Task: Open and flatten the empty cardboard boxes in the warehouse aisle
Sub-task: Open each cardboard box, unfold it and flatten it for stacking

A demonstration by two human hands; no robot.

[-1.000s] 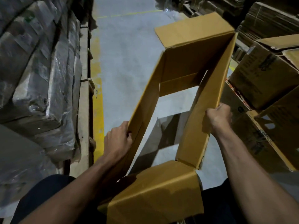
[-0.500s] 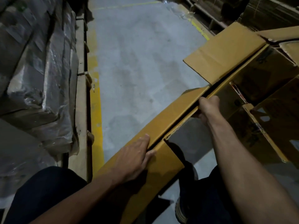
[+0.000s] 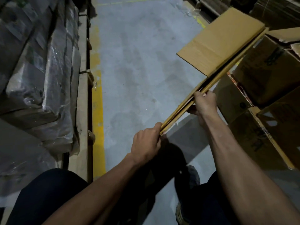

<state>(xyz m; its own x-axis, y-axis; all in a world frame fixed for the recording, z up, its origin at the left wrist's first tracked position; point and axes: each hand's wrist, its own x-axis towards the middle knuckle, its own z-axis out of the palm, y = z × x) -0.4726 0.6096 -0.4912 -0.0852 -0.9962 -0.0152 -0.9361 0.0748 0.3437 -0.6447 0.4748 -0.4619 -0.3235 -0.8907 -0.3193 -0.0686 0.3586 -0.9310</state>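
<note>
Head view: both hands, left hand (image 3: 146,142) and right hand (image 3: 204,103), pinch collapsed box (image 3: 217,46); loose flap at 1 o'clock may spring open, snag stacked boxes (image 3: 266,75).

The grey concrete floor (image 3: 142,75) runs up the middle of the frame, with a yellow painted line (image 3: 97,114) along its left side. Plastic-wrapped stacks (image 3: 40,75) fill the left edge. Printed cardboard boxes (image 3: 266,88) crowd the right. My shoe (image 3: 193,176) stands on it, lower right.
</note>
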